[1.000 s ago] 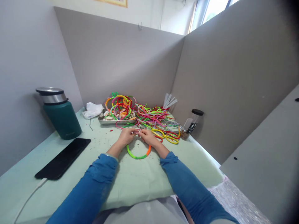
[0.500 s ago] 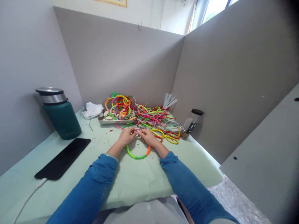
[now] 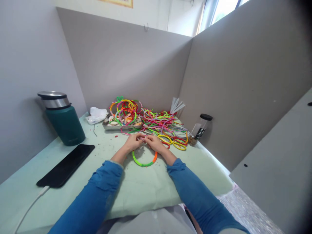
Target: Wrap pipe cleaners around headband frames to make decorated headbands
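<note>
Both my hands meet over the far side of a ring wound from fuzzy pipe cleaners (image 3: 143, 164), coloured green, yellow-green and orange. My left hand (image 3: 133, 142) is closed, its thumb and fingertips pinching the ring's pink far part. Close beside it, my right hand (image 3: 154, 143) pinches the same pink stretch. The ring's near half shows below my hands, at the tabletop; its far half is largely covered by my fingers. Just beyond my right hand lie yellow pipe-cleaner loops (image 3: 179, 145).
A metal tray (image 3: 123, 127) holds shells and several colourful rings. To its right is a heap of pipe cleaners (image 3: 161, 121) with white sticks (image 3: 176, 106) behind. A clear jar (image 3: 201, 128) stands right; a green bottle (image 3: 65, 123) and a phone (image 3: 65, 165) are left, near white tissue (image 3: 97, 114).
My fingers have shifted very slightly at the pink part of the ring. Both hands keep their pinch, and everything else stays in place.
</note>
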